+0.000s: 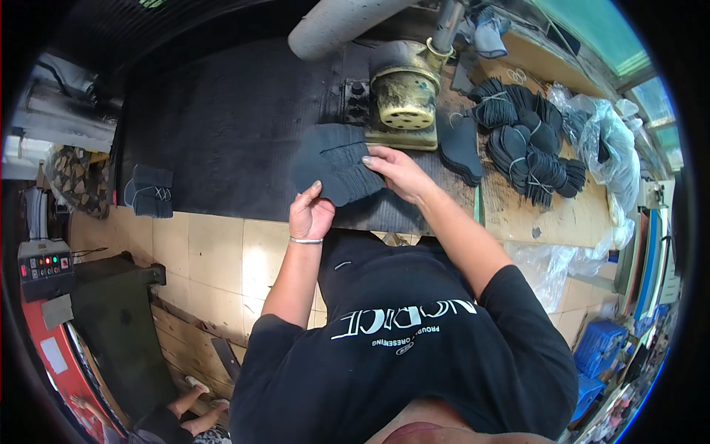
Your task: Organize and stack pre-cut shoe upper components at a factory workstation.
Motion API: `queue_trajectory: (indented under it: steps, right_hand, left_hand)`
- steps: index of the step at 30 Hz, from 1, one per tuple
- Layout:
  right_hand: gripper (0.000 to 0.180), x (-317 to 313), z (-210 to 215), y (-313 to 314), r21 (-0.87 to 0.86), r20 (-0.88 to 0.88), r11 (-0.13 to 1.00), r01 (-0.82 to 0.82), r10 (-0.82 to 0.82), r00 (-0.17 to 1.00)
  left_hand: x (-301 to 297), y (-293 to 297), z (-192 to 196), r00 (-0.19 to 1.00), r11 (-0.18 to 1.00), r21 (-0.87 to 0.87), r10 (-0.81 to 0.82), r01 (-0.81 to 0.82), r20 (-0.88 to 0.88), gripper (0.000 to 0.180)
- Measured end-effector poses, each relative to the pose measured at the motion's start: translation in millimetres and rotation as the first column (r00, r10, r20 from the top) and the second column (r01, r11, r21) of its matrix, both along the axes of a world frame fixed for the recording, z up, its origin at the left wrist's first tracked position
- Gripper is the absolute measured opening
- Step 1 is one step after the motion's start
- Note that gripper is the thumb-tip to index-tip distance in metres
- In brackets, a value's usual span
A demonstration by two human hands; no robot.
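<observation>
From where I'm standing, that fanned stack of dark cutouts [336,159] mid-frame could slither off the near edge of the surface [214,133], since the left hand [312,213] and right hand [401,175] (both holding it) seem to have a grip only around its edges.

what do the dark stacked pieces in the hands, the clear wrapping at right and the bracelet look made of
Dark stacked pieces: matte, perhaps foam, felt or rubber; the dull, even surface leaves it open.
Clear wrapping: likely thin, glossy plastic film, being see-through and crinkled.
Bracelet: probably smooth metal, given its silvery shine.
</observation>
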State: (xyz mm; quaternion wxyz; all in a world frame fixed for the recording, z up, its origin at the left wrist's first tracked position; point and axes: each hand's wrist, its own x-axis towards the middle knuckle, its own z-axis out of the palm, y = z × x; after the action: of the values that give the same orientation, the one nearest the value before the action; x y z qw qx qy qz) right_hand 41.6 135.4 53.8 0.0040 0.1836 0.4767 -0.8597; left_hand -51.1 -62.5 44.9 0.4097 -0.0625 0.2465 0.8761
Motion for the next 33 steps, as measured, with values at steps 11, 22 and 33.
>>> queue_trajectory:
  steps: [11,22,33]
  right_hand:
    - [0.021,54,-77,0,0.748,-0.093,0.661,0.063,0.01,0.996]
    - [0.017,49,-80,1,0.701,-0.115,0.709,0.079,0.003,0.993]
    - [0.018,50,-76,-1,0.695,-0.106,0.716,0.067,0.01,0.994]
  left_hand:
    - [-154,42,38,0.942,0.958,0.143,0.273,-0.248,-0.195,0.022]
    - [-178,106,94,0.921,0.924,0.268,0.331,-0.272,-0.207,0.034]
    - [-162,108,96,0.918,0.94,0.241,0.303,-0.243,-0.257,0.03]
